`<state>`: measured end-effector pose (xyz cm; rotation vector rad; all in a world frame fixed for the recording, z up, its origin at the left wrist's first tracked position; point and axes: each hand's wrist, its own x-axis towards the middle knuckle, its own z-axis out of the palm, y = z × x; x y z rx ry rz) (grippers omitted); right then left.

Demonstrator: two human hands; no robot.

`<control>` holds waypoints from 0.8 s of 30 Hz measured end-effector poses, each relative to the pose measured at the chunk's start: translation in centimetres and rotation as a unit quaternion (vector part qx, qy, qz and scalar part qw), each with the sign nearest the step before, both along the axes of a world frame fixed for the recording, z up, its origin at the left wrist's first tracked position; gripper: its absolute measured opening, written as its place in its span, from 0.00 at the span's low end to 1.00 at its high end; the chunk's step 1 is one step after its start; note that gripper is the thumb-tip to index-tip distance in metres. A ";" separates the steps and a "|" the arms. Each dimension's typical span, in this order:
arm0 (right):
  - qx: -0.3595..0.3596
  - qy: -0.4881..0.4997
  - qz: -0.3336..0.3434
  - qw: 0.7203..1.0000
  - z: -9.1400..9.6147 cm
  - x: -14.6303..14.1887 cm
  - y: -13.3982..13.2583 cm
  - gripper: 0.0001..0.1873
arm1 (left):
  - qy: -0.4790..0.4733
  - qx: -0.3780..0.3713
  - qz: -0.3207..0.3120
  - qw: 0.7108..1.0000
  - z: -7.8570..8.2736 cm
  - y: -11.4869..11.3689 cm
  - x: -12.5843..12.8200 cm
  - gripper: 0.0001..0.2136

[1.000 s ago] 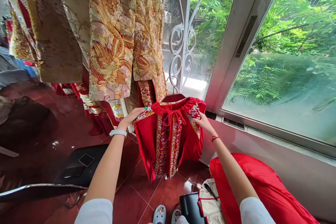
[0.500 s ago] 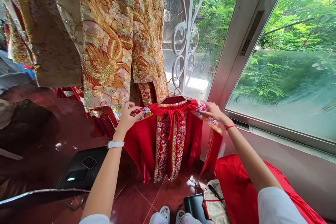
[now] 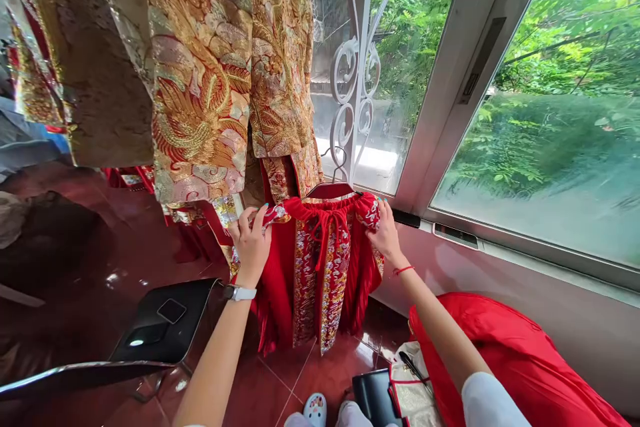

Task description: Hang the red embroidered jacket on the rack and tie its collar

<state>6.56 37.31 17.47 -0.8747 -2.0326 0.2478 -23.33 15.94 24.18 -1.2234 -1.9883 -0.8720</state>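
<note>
A red pleated skirt (image 3: 320,273) with gold embroidered front panels and a red drawstring hangs from a dark red hanger (image 3: 331,188) in front of me. My left hand (image 3: 251,242) grips the left end of its waistband. My right hand (image 3: 383,233) grips the right end, next to an embroidered panel. Both hands have the fingers closed on the cloth.
Gold and red embroidered jackets (image 3: 210,73) hang at upper left. White scrollwork grille (image 3: 353,73) and a large window (image 3: 540,113) stand behind. A black case (image 3: 160,323) lies on the red tiled floor at left; a red garment bag (image 3: 505,353) and a white pouch (image 3: 413,383) at right.
My hands have drawn the skirt's side panels back in toward the waistband; the right panel that was held out to the side now hangs down. My left hand has dropped slightly lower.
</note>
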 end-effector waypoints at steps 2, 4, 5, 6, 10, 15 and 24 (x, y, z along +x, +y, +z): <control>0.007 -0.001 -0.001 1.000 1.4 0.2 0.9 0.42 | 0.000 -0.024 -0.002 1.000 0.2 0.0 -0.6 0.19; 0.016 -0.006 0.019 1.000 3.3 0.8 2.7 0.39 | -0.006 -0.041 0.000 0.999 0.3 0.1 -1.1 0.19; 0.014 -0.007 0.032 0.999 4.2 0.9 3.7 0.37 | -0.011 -0.040 0.008 0.999 0.3 0.2 -1.0 0.19; 0.002 -0.011 0.054 0.998 4.9 1.0 4.6 0.36 | -0.017 -0.032 0.017 0.999 0.2 0.2 -0.7 0.20; -0.085 -0.017 0.171 0.981 5.4 0.8 6.6 0.37 | -0.044 0.017 0.027 0.999 -1.0 -0.1 2.5 0.22; -0.130 0.007 0.216 0.968 4.3 1.7 5.6 0.40 | -0.148 -0.007 -0.111 0.983 0.6 -2.3 2.6 0.25; -0.241 -0.009 0.260 0.935 7.0 5.6 1.7 0.29 | -0.331 -0.096 -0.311 0.886 2.9 0.5 -4.3 0.22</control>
